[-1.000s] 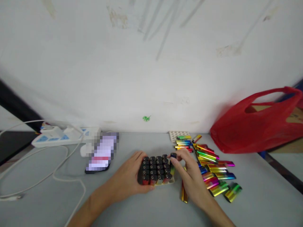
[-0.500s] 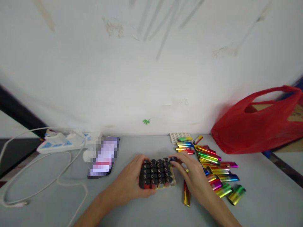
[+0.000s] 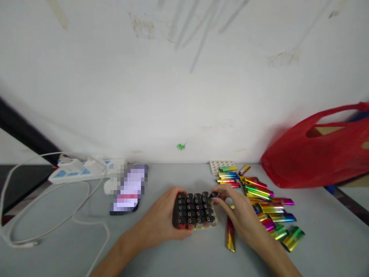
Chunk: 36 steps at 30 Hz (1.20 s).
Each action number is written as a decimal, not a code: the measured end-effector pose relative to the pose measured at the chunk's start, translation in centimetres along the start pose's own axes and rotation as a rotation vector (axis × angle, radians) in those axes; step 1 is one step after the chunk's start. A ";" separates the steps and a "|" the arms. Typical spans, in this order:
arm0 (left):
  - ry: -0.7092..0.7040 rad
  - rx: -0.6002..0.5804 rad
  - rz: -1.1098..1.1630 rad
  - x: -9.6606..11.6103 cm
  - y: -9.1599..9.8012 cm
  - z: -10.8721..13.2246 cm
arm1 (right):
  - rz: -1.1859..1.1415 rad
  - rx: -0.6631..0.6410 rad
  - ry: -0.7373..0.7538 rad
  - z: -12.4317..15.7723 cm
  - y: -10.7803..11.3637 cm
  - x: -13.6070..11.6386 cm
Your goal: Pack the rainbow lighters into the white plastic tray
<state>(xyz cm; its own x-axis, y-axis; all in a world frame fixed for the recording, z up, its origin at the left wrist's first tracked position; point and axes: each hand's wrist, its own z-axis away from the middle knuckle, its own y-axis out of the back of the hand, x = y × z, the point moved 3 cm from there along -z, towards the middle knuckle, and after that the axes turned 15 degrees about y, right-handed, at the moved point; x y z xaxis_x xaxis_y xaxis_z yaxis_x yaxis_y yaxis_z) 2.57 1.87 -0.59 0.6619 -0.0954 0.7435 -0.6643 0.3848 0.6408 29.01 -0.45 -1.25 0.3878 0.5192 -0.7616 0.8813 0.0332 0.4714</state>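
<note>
A pale tray [image 3: 213,224] holds several upright lighters [image 3: 195,211] with black tops, standing in rows near the middle of the grey table. Wrapped round the left side of this block is my left hand [image 3: 164,215], its thumb along the near edge. My right hand [image 3: 235,202] pinches one black-topped lighter [image 3: 213,194] at the tray's far right corner, beside the last column; its lower part is hidden. Under my right wrist lies a red and gold lighter [image 3: 231,236] on the table.
Shiny coloured lighters [image 3: 261,192] lie in a loose pile right of my right hand. A white holed tray [image 3: 215,166] rests by the wall. Further right stands a red bag [image 3: 311,154]. On the left are a phone [image 3: 131,190], a power strip [image 3: 80,171] and a white cable [image 3: 92,223].
The view has shifted slightly, so everything appears a little further right. Both hands keep their holds, and the pinched lighter is still at the tray's right corner.
</note>
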 end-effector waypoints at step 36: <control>0.053 -0.073 0.122 -0.3 0.3 -0.1 | 1.194 -0.097 -0.001 0.9 2.9 3.6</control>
<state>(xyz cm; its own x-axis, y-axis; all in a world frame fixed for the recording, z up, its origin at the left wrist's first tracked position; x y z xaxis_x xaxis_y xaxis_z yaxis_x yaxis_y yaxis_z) 2.22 2.13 -0.67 0.5964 0.0035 0.8027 -0.7151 0.4566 0.5294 33.22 0.73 -2.98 0.9472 0.2655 0.1798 -0.0596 -0.4051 0.9123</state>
